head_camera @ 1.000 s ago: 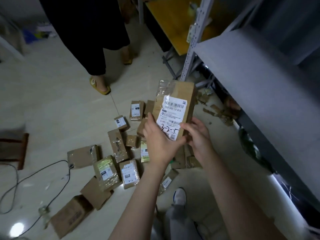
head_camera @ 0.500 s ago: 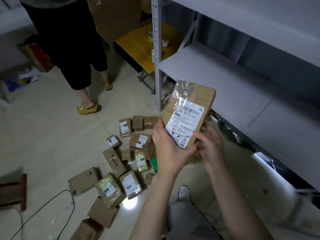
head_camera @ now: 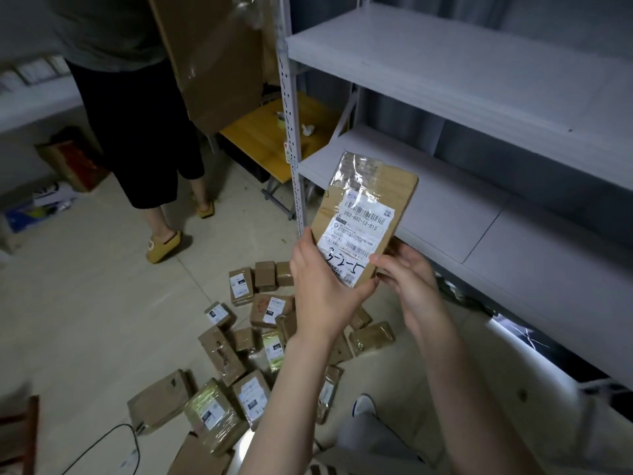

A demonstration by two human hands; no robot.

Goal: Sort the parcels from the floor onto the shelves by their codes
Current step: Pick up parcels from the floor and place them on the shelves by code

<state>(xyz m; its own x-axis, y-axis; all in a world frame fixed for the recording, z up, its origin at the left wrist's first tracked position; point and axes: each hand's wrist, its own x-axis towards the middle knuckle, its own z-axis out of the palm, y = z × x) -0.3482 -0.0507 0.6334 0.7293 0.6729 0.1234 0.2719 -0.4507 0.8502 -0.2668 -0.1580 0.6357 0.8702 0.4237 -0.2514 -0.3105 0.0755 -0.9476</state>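
Labelled parcel [head_camera: 387,190] (tilted) gripped by left hand [head_camera: 322,289] and right hand [head_camera: 407,279], shelves [head_camera: 479,214] beside, floor parcels [head_camera: 219,354] below

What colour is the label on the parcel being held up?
White label with black print and handwriting, on a brown parcel; head view.

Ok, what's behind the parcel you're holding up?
The lower grey shelf runs behind the parcel, visible to its right. The stretch directly behind it is covered, as are fingertips of the right hand at its back.
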